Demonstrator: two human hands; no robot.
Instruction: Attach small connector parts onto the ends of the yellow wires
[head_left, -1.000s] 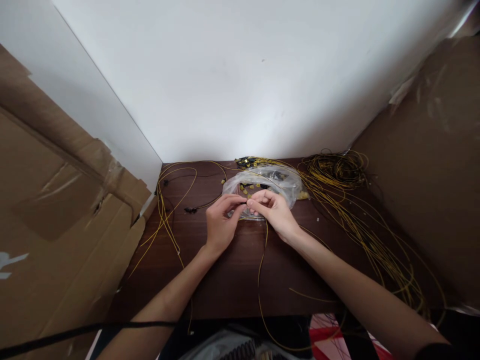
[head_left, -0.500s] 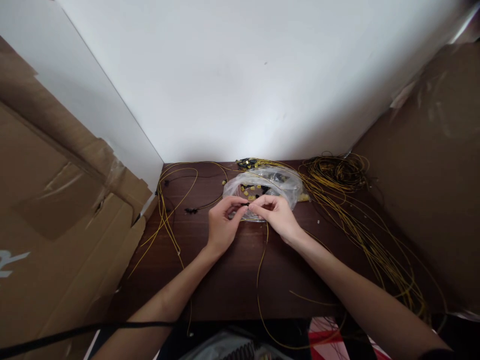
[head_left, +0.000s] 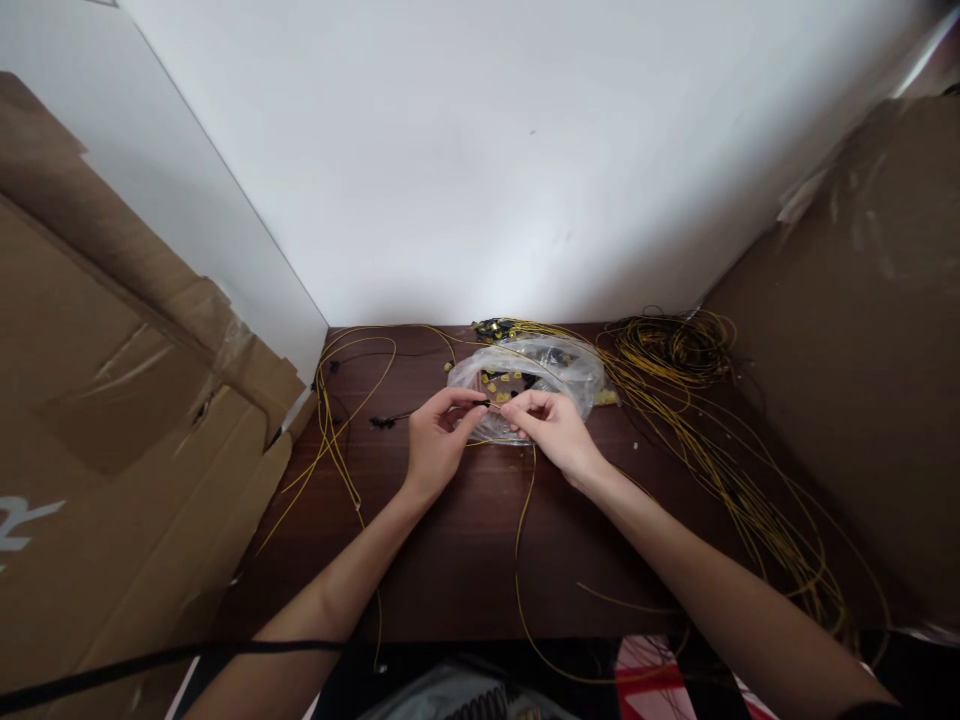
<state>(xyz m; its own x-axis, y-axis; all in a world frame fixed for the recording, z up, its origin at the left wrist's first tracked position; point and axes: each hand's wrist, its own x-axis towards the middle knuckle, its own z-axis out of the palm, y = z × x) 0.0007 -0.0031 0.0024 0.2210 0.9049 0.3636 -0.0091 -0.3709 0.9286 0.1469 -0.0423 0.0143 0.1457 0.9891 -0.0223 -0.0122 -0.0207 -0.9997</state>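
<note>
My left hand (head_left: pixel 439 438) and my right hand (head_left: pixel 551 430) meet fingertip to fingertip over a dark wooden table (head_left: pixel 450 540). Between them they pinch a small black connector (head_left: pixel 491 404) on the end of a thin yellow cable (head_left: pixel 523 500), which hangs down from my right hand toward the table's front edge. Just behind the fingers lies a clear plastic bag (head_left: pixel 536 372) holding small yellow and black parts.
A tangled coil of yellow cables (head_left: pixel 679 345) sits at the back right and trails along the right side. More yellow cables (head_left: pixel 330 420) loop at the left. Cardboard sheets (head_left: pixel 112 400) stand on the left and right. A white wall is behind.
Both hands have shifted slightly away from me toward the bag, fingertips still together on the connector. The camera view has tipped a little.
</note>
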